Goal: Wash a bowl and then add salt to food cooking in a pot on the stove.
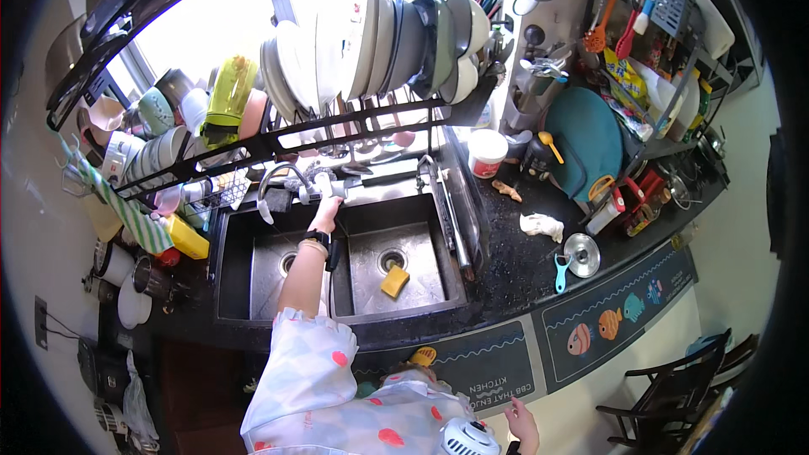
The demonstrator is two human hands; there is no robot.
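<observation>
My left hand [326, 212] reaches over the double steel sink [398, 313] to the base of the curved faucet [282, 167]. Its fingers are at a white part of the faucet fitting, and whether they close on it cannot be made out. A yellow sponge [395, 281] lies in the right basin beside the drain. No water is seen running from the spout. My right hand [522, 420] hangs low at the bottom right, away from the counter, with its fingers apart and nothing in them.
Above the sink stands a black dish rack [297, 138] with plates and bowls. On the right counter are a white tub [487, 153], a ginger root [506, 190], a crumpled white cloth or tissue [541, 227], a metal lid [582, 255] and a blue peeler [560, 275].
</observation>
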